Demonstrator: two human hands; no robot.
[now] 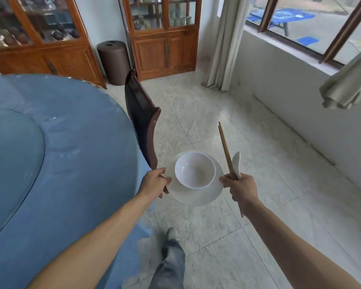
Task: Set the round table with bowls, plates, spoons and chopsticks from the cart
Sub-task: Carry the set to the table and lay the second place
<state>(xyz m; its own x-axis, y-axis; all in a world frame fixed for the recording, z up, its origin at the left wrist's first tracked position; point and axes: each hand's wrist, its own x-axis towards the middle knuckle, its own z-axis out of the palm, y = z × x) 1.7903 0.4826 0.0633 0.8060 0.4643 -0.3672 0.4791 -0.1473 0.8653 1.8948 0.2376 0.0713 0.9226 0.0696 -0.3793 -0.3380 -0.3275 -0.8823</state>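
We see a white plate (196, 192) held level above the tiled floor (248, 142), with a white bowl (194, 170) sitting upright on it, toward its far edge. The left hand (154, 182) grips the plate's left rim, thumb on top and fingers curled underneath. The right hand (241, 189) is at the plate's right rim; its thumb touches the edge, and its fingers are closed around a pair of brown chopsticks (227, 153) and a white spoon (237, 163). The chopsticks point up and away from us, their lower ends sticking out below the hand. The spoon stands just right of them, bowl end up, touching or nearly touching them.

To the left lies the round surface (71, 142), covered in a blue cloth, with a raised round turntable (13, 163) under the same cover at the far left. We see no dishes on the part in view. A dark wooden chair (143, 119) stands tucked against the surface's right edge, just beyond the left hand.

Farther off, two wooden cabinets (163, 38) with glass doors stand against the wall, with a dark cylindrical bin (113, 61) between them. A pale curtain (223, 44) hangs at the right beside a window (300, 19). Below the plate, near us, a trouser leg and shoe (172, 233) step on the floor.
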